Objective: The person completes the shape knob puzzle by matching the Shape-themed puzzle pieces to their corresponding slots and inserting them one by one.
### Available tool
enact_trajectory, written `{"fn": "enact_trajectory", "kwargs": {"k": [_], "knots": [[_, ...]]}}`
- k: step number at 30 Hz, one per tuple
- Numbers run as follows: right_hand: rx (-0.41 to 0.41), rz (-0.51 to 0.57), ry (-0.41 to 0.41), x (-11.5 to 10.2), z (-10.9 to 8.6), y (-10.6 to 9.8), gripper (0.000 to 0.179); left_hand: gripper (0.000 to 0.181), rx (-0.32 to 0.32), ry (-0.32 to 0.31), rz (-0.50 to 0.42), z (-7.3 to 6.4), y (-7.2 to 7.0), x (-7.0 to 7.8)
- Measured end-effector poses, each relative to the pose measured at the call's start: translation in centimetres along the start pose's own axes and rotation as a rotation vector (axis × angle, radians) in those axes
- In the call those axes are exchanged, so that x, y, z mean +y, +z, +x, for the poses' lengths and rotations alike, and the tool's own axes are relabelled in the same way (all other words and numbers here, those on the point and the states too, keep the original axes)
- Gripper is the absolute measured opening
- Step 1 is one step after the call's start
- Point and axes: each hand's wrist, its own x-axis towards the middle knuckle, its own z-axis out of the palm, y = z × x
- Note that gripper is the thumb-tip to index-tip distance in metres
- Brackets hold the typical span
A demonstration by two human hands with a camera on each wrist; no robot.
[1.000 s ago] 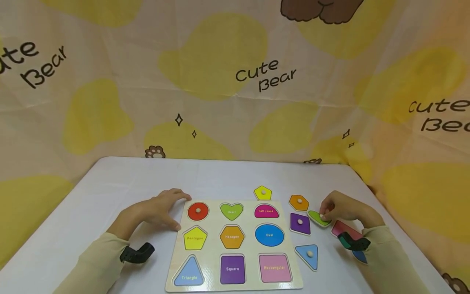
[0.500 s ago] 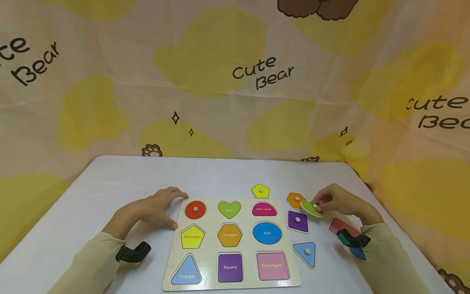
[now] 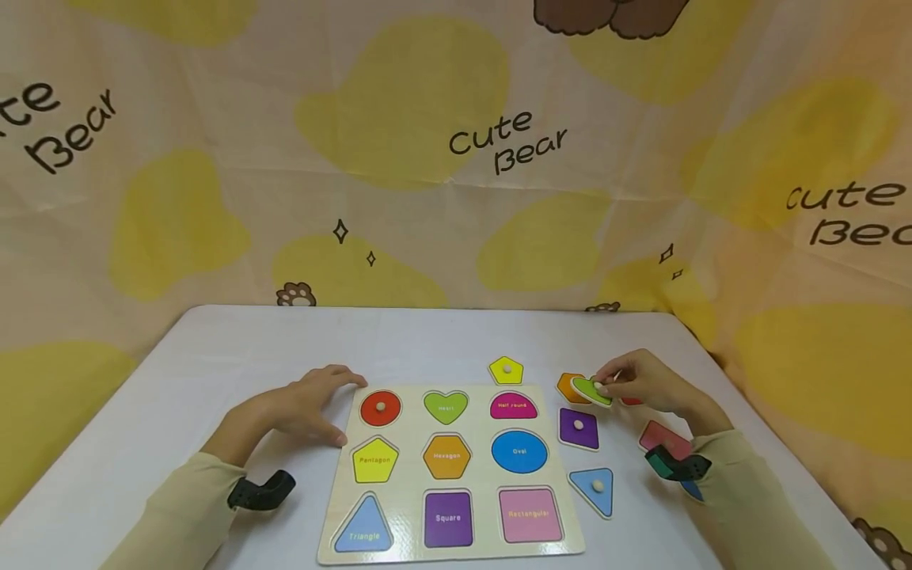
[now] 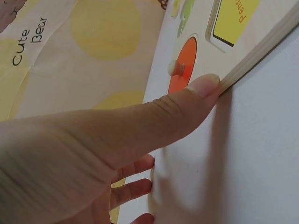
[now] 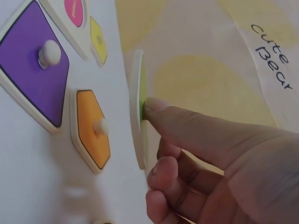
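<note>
In the lower right of the head frame, the right hand (image 3: 647, 381)'s grip was narrowed to a pinch on the green puzzle piece (image 3: 586, 390), which tilted above the surface (image 3: 413, 340), partly hiding the orange hexagon piece (image 3: 566, 384). Left of centre, the left hand (image 3: 302, 405)'s grip was spread wide, its thumb touching the puzzle board (image 3: 412, 469)'s left edge.

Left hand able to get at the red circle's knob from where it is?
Probably yes: the left hand touches the board right beside the red circle, and nothing covers its knob.
</note>
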Motion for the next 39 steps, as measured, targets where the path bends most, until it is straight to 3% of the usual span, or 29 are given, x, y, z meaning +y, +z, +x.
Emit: {"fn": "enact_trajectory", "kwargs": {"k": [5,18,29,39], "knots": [[0.015,-0.019,-0.037,-0.5,0.4,0.6,0.016,0.081,-0.006,-0.004,-0.001,0.0,0.0,0.2],[0.056,-0.040,-0.030,-3.0,1.7,1.2,0.020,0.085,-0.008,-0.043,0.010,0.2,-0.1,0.3],[0.030,0.001,-0.080,-5.9,3.7,3.0,0.016,0.085,-0.012,-0.035,0.005,0.1,-0.1,0.0],[0.014,0.028,-0.153,-6.9,4.6,4.5,0.011,0.083,-0.011,-0.034,0.015,0.4,0.1,-0.2]]}}
